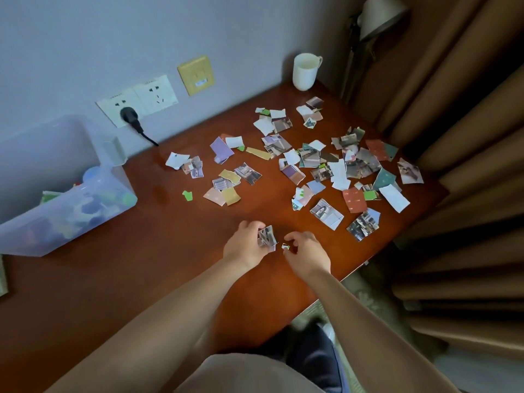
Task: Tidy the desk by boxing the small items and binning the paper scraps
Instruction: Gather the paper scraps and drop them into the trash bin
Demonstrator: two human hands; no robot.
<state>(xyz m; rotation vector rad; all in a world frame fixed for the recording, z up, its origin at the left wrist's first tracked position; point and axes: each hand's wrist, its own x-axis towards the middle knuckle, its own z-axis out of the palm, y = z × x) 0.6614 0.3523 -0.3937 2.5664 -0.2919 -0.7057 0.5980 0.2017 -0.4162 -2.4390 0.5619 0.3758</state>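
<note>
Both bare forearms reach over the reddish-brown wooden desk [141,279], near its front edge. The left hand [245,245] grips a small bundle of torn printed paper scraps [267,236]. The right hand [307,253], just beside it, curls its fingers at a tiny white paper scrap [285,246]; whether it pinches is unclear.

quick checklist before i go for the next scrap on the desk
1. Left hand has a firm hold on its bundle of scraps: ok, the fingers are curled round it.
2. Right hand has the small scrap pinched: cannot tell, the fingertips are at it.
3. Desk free of paper: not ok, many loose scraps still lie across its far right part.
4. Bin within reach: cannot tell, none is in view.
5. Plastic box out of the way: ok, it sits at the left edge, apart from the scraps.
6. Mug safe from a knock: ok, it stands upright at the back, beyond the scraps.
</note>
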